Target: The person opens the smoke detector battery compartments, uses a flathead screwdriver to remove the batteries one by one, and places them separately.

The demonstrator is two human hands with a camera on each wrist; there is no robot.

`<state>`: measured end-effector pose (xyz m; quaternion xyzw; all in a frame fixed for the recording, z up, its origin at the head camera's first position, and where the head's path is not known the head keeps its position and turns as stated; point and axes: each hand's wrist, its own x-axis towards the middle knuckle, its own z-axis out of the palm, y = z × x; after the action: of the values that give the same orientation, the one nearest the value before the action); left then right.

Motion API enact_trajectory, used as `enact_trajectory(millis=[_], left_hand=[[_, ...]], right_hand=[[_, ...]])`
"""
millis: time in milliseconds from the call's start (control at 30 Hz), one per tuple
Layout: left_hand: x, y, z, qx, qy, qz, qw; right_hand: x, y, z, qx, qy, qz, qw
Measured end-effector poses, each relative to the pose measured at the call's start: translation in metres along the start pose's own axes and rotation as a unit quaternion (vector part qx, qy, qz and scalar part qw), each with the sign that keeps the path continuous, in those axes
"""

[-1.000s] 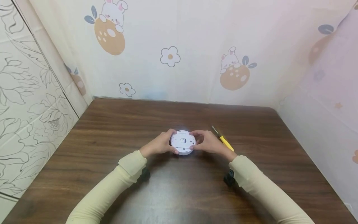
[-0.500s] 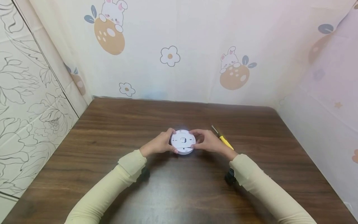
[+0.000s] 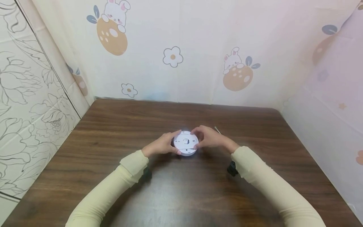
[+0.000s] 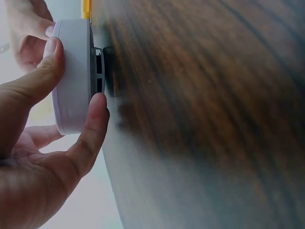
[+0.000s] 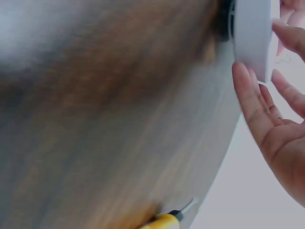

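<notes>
A round white smoke detector, its slotted flat back facing up, is held between both hands over the table. My left hand grips its left side, thumb on the near edge and fingers on the far edge. On the opposite side, my right hand pinches the rim with thumb and fingers. From the left wrist, the detector appears edge-on, with a dark vented part toward the tabletop and a left fingertip beside it. Right fingertips lie along the casing in the right wrist view.
A yellow-handled screwdriver lies right of the detector; its shaft shows past the right hand, and its handle shows in the right wrist view. The dark wooden table meets a patterned curtain at the back.
My right hand has shifted slightly up and away, and its wrist now covers the screwdriver's handle in the head view. My left hand stays on the smoke detector, almost in place.
</notes>
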<state>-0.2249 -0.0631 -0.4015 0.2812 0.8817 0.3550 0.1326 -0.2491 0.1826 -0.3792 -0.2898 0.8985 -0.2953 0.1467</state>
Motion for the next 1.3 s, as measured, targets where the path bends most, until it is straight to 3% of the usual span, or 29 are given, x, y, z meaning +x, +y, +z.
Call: enact_trajectory(millis=[233, 500, 1067, 1300], left_hand=[[0.000, 0.000, -0.001, -0.002, 0.000, -0.003, 1.0000], [0.001, -0.001, -0.001, -0.001, 0.004, 0.013, 0.9999], [-0.001, -0.004, 0.006, -0.016, 0.013, 0.007, 0.9998], [0.001, -0.006, 0.005, -0.010, 0.016, 0.012, 0.9997]], right_hand=[[0.011, -0.007, -0.008, 0.013, -0.029, 0.046, 0.998], [0.018, -0.003, -0.013, 0.056, -0.056, 0.059, 0.995], [0.017, 0.006, -0.013, 0.132, -0.043, 0.096, 0.986], [0.014, 0.002, -0.017, 0.189, -0.032, 0.139, 0.972]])
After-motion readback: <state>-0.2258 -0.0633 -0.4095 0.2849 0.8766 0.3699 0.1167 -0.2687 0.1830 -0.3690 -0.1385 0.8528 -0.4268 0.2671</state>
